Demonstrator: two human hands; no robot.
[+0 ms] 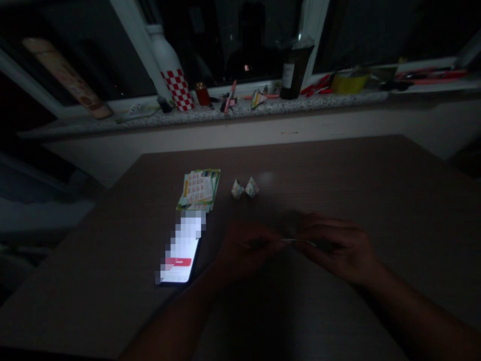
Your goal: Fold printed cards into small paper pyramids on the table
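Note:
Between my two hands, above the table, is a thin pale piece of paper (288, 240), seen nearly edge-on. My left hand (250, 245) pinches its left end. The fingertips of my right hand (340, 243) are closed on its right end. Beyond my hands stand two small folded paper shapes (244, 188) with pointed tops and printed sides, side by side. To their left lies a stack of printed cards (199, 189). Dim light and shadow hide the details of the paper and some fingers.
A lit phone (180, 255) lies left of my left hand, on the brown table (124, 240). Along the granite windowsill (233, 116) stand a red-checked white bottle (175, 75), a small jar (202, 94), a dark bag (293, 72) and a yellow tape roll (350, 83).

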